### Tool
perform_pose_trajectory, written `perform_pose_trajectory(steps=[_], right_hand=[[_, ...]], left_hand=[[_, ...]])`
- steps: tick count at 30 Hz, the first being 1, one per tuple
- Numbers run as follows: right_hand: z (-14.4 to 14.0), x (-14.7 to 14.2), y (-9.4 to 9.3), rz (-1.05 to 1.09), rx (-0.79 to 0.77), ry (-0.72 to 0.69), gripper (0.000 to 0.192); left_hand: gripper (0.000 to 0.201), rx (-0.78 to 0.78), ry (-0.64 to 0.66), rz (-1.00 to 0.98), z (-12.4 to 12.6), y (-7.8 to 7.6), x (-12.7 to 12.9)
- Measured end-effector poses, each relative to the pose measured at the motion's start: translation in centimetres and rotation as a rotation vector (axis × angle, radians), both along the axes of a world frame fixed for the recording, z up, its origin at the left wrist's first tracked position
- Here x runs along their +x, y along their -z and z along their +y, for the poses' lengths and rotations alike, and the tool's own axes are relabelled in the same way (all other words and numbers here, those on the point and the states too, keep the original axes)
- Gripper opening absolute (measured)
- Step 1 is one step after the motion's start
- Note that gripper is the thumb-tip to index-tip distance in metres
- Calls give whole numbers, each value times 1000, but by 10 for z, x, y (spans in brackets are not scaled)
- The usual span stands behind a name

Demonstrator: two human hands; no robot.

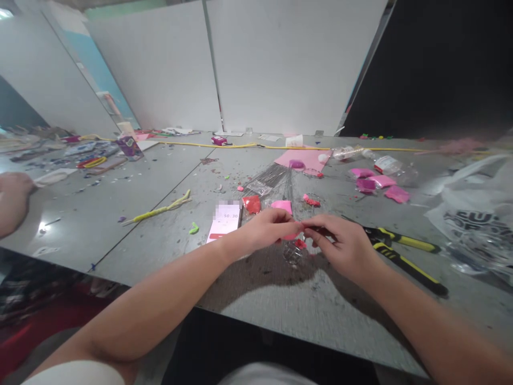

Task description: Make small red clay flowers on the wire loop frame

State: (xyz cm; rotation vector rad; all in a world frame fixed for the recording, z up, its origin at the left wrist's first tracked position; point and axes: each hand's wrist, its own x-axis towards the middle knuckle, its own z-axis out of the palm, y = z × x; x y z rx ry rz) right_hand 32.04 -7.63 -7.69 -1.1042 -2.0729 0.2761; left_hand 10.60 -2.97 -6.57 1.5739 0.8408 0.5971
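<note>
My left hand (269, 228) and my right hand (340, 243) meet over the grey table (160, 176), fingertips pinched together on a small pink and red craft piece (297, 237). A thin dark wire seems to run between the fingers. Just below the hands lies a small clear bag (293, 254) with red bits. Behind the hands sit a red packet (252, 203), a pink piece (282, 206) and a bundle of thin wires (276, 179). A phone (225, 220) with a pink screen lies left of my left hand.
Yellow-handled pliers (404, 250) lie right of my right hand. Pink bead packets (379, 183), a pink sheet (306, 158) and clear bottles (395, 166) sit further back. A plastic bag (476, 214) is at far right. Another person's hand (14, 195) rests at left. Yellow-green pipe cleaners (160, 209) lie nearby.
</note>
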Motion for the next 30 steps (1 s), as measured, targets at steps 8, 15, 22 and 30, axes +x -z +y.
perform_pose_trajectory(steps=[8,15,22,30], right_hand=[[-3,0,-2,-35,90,-46,12],[-5,-1,-6,219,-154,216,17],[4,4,1,490,-256,315,22],[-5,0,-2,377,-207,304,26]], left_hand=[[18,-186,29,-117,-10,-8,3],[15,40,33,10,-10,-11,3],[13,631,-122,389,8,-3,-11],[26,882,-13,567,22,11,-21]])
